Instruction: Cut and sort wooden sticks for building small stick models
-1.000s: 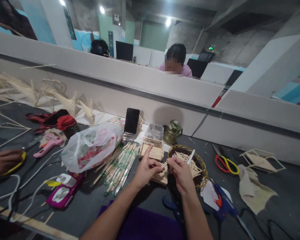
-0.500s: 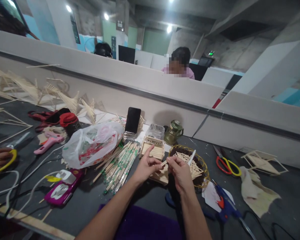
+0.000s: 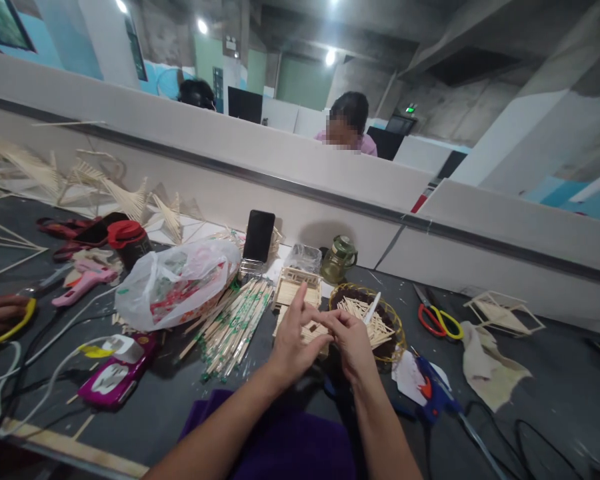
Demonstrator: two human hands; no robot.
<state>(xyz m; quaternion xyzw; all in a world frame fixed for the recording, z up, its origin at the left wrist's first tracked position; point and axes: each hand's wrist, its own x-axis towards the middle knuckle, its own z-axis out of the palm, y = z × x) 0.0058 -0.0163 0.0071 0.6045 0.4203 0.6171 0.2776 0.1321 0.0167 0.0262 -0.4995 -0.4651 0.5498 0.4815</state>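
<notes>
My left hand is over the small wooden stick model, index finger raised and thumb stretched apart. Its other fingertips meet the fingertips of my right hand. My right hand is closed in a pinch; whatever it holds is too small to make out. Part of the stick model lies hidden under my hands. Just right of them stands a yellow-rimmed basket with many short stick pieces and a white pen-like tool in it.
Bundled sticks, a plastic bag and a purple power strip lie left. A phone and a green bottle stand behind. Scissors, a cloth and a blue glue gun lie right. Another person's hand holds yellow-handled scissors.
My left hand's thumb and index finger have spread; the short stick seen between my fingertips before no longer shows clearly. The whole view has shifted slightly.
</notes>
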